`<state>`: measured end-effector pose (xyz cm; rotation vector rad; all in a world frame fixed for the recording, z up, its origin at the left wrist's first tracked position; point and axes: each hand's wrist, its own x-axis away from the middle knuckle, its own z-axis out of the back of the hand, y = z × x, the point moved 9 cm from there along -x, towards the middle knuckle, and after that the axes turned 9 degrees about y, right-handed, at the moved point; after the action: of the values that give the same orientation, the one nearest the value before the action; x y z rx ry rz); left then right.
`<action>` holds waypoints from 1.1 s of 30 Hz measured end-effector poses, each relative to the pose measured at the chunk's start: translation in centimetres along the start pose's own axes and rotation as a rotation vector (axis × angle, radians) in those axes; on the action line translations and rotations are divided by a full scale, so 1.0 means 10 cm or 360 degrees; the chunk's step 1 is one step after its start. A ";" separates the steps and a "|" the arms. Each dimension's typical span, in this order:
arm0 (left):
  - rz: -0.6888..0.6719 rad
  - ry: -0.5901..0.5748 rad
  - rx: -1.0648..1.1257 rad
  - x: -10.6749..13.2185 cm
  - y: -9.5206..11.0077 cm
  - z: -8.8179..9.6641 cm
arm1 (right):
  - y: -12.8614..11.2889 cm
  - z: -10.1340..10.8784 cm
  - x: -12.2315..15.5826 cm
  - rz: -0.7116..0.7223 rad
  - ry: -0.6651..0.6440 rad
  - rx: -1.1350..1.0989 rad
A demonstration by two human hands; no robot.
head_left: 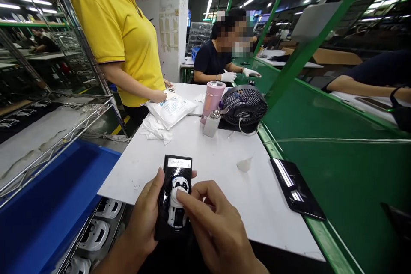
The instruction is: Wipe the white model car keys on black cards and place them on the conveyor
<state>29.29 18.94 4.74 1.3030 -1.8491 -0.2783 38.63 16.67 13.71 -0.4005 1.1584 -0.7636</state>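
Observation:
My left hand point(146, 218) grips a black glossy plaque point(174, 192) that carries a small white model car point(177, 205) and a white label at its top. It holds the plaque by its left edge over the near side of the white table point(212, 154). My right hand point(212, 222) is curled, its index finger pressing a small white wad point(176, 197) onto the car's roof.
A person in a yellow shirt point(120, 34) stands at the table's far left, hands on a white bag point(170, 109) and cloths. A pink tumbler point(213, 97), small bottle point(212, 123) and black fan point(244, 106) stand behind. A black plaque point(297, 188) lies on the green conveyor point(340, 154). A blue bin point(54, 205) sits left.

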 end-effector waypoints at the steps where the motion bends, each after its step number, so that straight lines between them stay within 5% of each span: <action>1: -0.0009 0.0007 -0.0011 0.01 0.00 0.01 | 0.02 0.01 0.01 -0.0008 -0.0009 0.0020; 14: 0.0231 -0.0022 0.0052 -0.01 -0.14 -0.04 | -0.02 0.02 0.14 0.0073 -0.0134 0.0025; 20: 0.0303 -0.0001 0.0117 -0.02 -0.18 -0.06 | 0.18 0.30 0.16 -0.0262 0.0258 -0.0214; 28: 0.0323 -0.0094 0.0237 0.02 -0.20 -0.12 | 0.13 0.01 0.30 -0.0193 0.0247 -0.0440; 33: 0.0249 -0.0026 0.0168 0.03 -0.15 -0.07 | 0.12 0.09 0.34 -0.0175 0.0211 -0.0407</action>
<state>30.73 18.21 4.44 1.2205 -1.9906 -0.1094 40.51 14.92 10.97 -0.6384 1.3734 -0.7478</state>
